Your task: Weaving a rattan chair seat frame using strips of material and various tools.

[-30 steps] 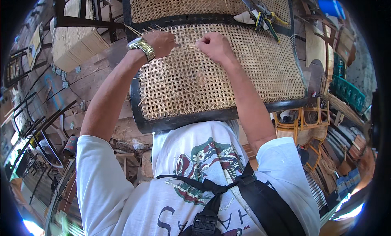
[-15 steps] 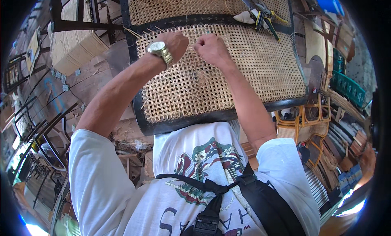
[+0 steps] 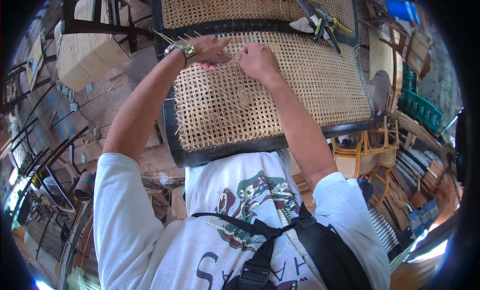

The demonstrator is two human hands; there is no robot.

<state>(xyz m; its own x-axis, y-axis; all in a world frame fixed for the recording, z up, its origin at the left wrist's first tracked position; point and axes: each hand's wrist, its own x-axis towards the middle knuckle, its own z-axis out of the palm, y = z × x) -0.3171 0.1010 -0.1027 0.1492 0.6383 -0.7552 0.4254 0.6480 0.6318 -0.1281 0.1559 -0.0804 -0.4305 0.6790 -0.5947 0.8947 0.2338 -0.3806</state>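
A chair frame with black wooden rails point(image 3: 220, 152) lies across my lap, its panel of woven cane point(image 3: 220, 105) facing up. Over the far left part of the weave, my left hand point(image 3: 206, 49) is turned with its fingers bent. A narrow greyish piece point(image 3: 221, 59) shows beneath those fingers; its kind is too small to tell. Just to the right, my right hand point(image 3: 258, 61) is closed, thumb and fingers pressed together close to the weave. Whatever it pinches is hidden. Loose cane ends point(image 3: 165, 37) stick out along the panel's left edge.
Yellow-and-black-handled hand tools point(image 3: 324, 27) lie on the frame's middle rail at the far right. A cardboard-wrapped block point(image 3: 87, 57) stands on the left beside dark chair frames point(image 3: 95, 27). A green crate point(image 3: 422, 107) and a rattan chair point(image 3: 375, 152) are on the right.
My left hand has turned over and shifted slightly left, bringing the greyish piece into sight. The right hand remains closed in nearly the same place.
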